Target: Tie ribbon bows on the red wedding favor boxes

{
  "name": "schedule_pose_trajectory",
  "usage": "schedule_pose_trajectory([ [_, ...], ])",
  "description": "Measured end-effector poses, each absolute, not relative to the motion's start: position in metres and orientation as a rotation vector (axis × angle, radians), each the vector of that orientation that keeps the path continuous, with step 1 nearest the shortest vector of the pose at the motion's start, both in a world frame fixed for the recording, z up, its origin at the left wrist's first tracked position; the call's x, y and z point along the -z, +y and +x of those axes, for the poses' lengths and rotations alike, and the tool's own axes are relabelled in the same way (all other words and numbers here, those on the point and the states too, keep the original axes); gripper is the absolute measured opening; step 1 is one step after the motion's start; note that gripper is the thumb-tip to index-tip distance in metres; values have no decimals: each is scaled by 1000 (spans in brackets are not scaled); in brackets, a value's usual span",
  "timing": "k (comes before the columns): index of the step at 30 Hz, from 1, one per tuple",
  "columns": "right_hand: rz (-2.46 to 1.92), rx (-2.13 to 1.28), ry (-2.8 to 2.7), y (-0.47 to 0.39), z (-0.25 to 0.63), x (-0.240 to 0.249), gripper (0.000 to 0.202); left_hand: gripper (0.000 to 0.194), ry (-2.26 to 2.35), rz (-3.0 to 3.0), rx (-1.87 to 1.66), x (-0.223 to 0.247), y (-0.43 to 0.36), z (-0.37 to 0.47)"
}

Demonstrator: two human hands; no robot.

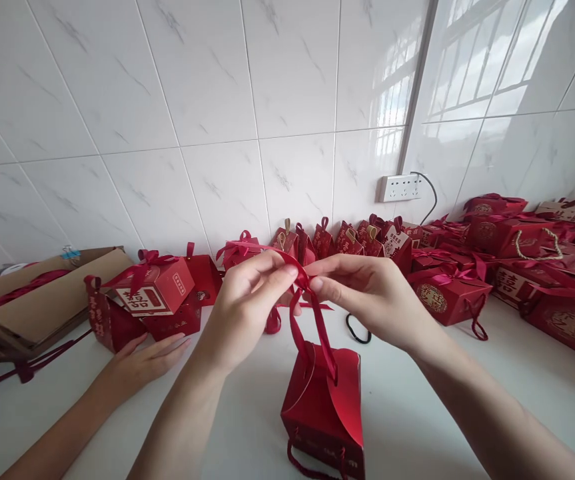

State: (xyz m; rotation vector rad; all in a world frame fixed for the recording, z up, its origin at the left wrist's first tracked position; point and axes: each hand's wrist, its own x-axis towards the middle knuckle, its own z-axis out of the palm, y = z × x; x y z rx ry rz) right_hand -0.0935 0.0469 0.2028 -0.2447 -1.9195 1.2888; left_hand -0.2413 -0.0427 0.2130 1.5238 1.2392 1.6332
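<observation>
Both of my hands pinch a dark red satin ribbon point(323, 327) above a small red gift box point(320, 400). My left hand point(247, 300) holds the ribbon between thumb and forefinger, and a loose end runs off to the left. Close beside it, my right hand point(367, 293) grips the ribbon where its strands cross. Two strands drop from there to slots in the lid of the box, whose curved flaps are folded over each other. A twisted red cord handle point(312, 470) hangs at the box's near side. The fingers partly hide the crossing of the ribbon.
Another person's hand point(142, 363) lies on the white table point(242, 427) at left, near stacked red boxes point(160, 287). Brown cardboard point(52, 293) stands far left. More red boxes point(452, 293) line the tiled wall at right. A black loop point(358, 329) lies behind my right hand.
</observation>
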Motion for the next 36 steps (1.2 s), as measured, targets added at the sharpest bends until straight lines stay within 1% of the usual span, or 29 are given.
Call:
schedule_pose_trajectory([
  [6, -355, -1102, -1748, 49, -98, -200, 16, 15, 1212, 1483, -1750, -207, -35, -237],
  [9, -365, -993, -1680, 50, -97, -198, 12, 18, 1218, 1391, -1857, -193, -25, -237],
  [15, -520, -820, -1611, 45, -72, -185, 16, 21, 1365, 1220, -1952, -159, -22, -244],
  [20, -751, -739, -1436, 34, -31, -160, 12, 20, 1542, 1057, -1933, -129, -44, -252],
  [23, -867, -752, -1301, 28, -9, -139, 13, 20, 1765, 984, -1816, -108, -57, -263],
  [26, -926, -798, -1197, 24, 8, -119, 17, 21, 1916, 947, -1700, -87, -65, -279],
  [29, -1051, -774, -1187, 21, 24, -101, 24, 22, 2021, 968, -1598, -71, -73, -297],
  [31, -1169, -799, -1285, 21, 37, -88, 32, 21, 2070, 1020, -1498, -65, -79, -306],
  [33, -1298, -791, -1498, 23, 46, -76, 43, 19, 2111, 1088, -1437, -64, -84, -307],
  [34, -1363, -731, -1605, 24, 49, -73, 49, 22, 2132, 1126, -1439, -66, -85, -305],
  [36, -1426, -534, -1751, 26, 47, -72, 58, 36, 2147, 1221, -1484, -75, -86, -296],
])
